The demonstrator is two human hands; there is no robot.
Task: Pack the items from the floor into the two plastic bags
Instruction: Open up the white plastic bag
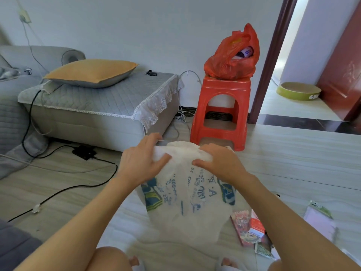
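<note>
A white plastic bag [187,208] with blue and green print hangs in front of me above the floor. My left hand [142,159] pinches its top edge on the left, thumb on the near side. My right hand [218,163] grips the top edge on the right. A red plastic bag [232,57] with items inside sits on a red plastic stool [222,114] by the wall. On the floor at my lower right lie small packets and a red box [252,227] and a pale notebook [320,222].
A grey sofa section [101,110] with an orange cushion [91,72] stands at left. Black and white cables [78,184] and a power strip run across the floor. An open doorway [304,75] is at right. My knees show at the bottom.
</note>
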